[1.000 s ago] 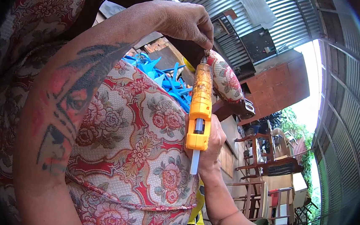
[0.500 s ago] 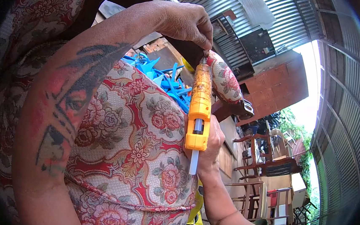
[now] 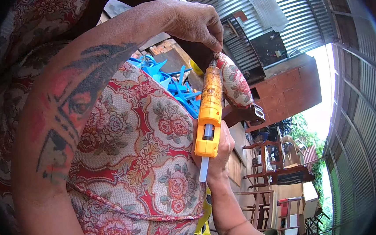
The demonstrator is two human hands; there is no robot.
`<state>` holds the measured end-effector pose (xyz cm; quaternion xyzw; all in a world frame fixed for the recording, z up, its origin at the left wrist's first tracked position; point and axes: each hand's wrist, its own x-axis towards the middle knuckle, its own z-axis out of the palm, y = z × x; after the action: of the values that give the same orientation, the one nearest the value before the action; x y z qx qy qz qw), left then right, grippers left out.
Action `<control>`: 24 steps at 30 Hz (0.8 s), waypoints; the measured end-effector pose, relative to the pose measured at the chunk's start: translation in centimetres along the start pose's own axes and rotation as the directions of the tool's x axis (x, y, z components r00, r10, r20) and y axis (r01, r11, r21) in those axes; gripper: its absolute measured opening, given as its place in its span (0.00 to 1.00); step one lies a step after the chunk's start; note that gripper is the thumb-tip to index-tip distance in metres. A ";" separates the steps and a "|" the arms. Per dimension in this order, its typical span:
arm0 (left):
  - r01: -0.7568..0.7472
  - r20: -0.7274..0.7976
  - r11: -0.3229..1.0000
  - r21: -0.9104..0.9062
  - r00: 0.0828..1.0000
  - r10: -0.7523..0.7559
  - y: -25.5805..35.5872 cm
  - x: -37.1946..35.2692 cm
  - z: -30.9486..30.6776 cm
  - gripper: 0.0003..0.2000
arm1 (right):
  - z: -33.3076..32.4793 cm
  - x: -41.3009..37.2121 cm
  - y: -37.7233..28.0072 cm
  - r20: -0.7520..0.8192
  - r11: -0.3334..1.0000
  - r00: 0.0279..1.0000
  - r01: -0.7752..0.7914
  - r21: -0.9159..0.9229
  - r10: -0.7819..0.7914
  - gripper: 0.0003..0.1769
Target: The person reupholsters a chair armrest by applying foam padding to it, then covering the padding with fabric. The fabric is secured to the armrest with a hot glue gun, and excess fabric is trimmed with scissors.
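Left grip (image 3: 197, 26) pinched shut by nozzle (image 3: 213, 63) (contents unclear), right grip (image 3: 224, 147) around stained, tapered plastic glue gun (image 3: 210, 108), woven floral upholstery (image 3: 147, 158)

No text, label, brand, number or sign can be read here.
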<state>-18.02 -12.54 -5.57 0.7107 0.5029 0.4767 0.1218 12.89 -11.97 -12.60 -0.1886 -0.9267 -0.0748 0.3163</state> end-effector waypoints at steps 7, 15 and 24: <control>-0.006 -0.002 1.000 -0.008 1.000 0.006 0.1 -0.1 -0.2 0.13 | -0.3 0.2 -0.2 0.015 1.000 1.000 0.007 -0.022 -0.007 0.14; 0.002 -0.005 1.000 0.006 1.000 -0.001 0.3 -0.2 -0.1 0.13 | 0.0 0.2 0.0 -0.007 1.000 1.000 0.017 -0.004 -0.017 0.14; -0.014 -0.007 1.000 -0.009 1.000 0.014 -0.1 0.0 0.1 0.13 | -0.2 0.3 -0.4 -0.002 1.000 1.000 -0.001 -0.025 0.001 0.14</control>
<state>-18.04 -12.52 -5.69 0.7121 0.4961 0.4821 0.1199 12.68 -12.30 -12.28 -0.1931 -0.9253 -0.0864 0.3149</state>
